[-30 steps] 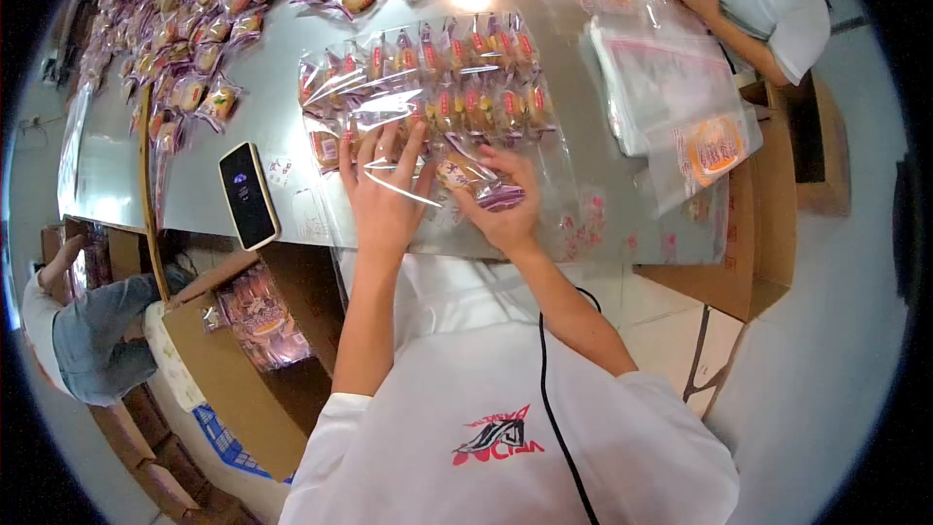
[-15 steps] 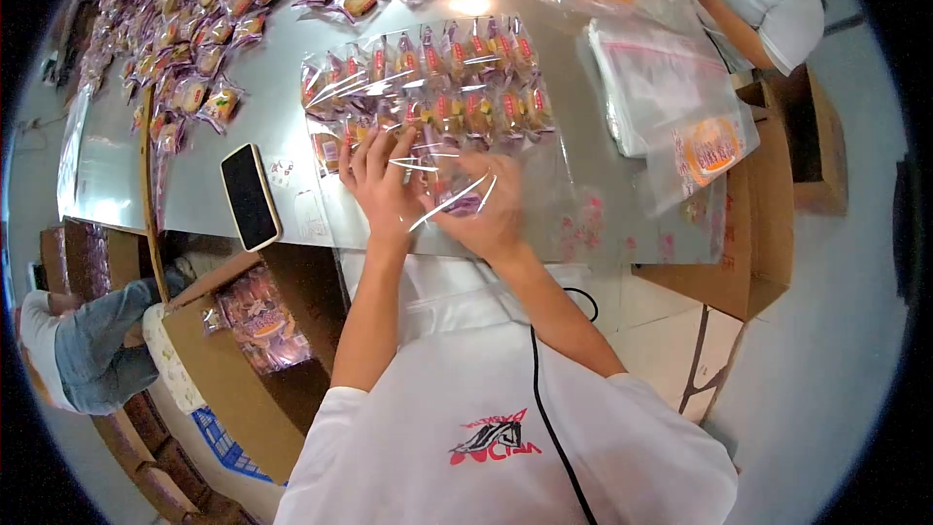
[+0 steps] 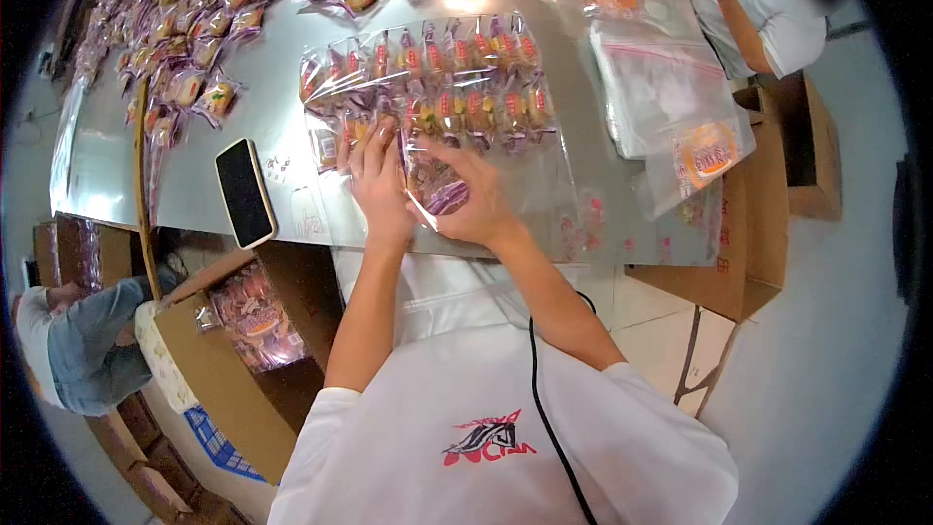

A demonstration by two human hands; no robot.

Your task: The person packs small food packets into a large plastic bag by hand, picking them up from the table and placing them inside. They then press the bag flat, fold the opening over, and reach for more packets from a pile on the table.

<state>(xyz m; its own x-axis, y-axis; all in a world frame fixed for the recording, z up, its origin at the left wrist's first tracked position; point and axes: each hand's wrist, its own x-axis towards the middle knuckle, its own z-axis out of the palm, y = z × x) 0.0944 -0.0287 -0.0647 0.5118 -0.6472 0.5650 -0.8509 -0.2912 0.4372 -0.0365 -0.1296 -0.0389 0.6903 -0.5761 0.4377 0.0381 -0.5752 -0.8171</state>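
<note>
In the head view, a large clear plastic bag (image 3: 539,180) lies flat on the metal table with two rows of individually wrapped pastries (image 3: 476,109) inside. My left hand (image 3: 379,185) rests at the lower left of these rows, its fingers stretched forward over the wrappers. Beside it, my right hand (image 3: 478,196) curls around a wrapped pastry (image 3: 439,190) with a purple-edged wrapper, just below the second row. Shiny clear film overlaps that pastry. My two hands nearly meet at the thumbs.
A heap of wrapped pastries (image 3: 209,24) covers the table's far left. A phone (image 3: 245,192) lies left of my hands. Stacked clear bags (image 3: 656,87) are at right, above a cardboard box (image 3: 743,233). Another open box (image 3: 233,360) stands lower left. One person (image 3: 777,29) works far right; another (image 3: 87,345) is at left.
My right hand has shifted slightly left toward my left hand, and the pastry in it shows more plainly. The film's glare over it has lessened. The co-worker at right has moved slightly.
</note>
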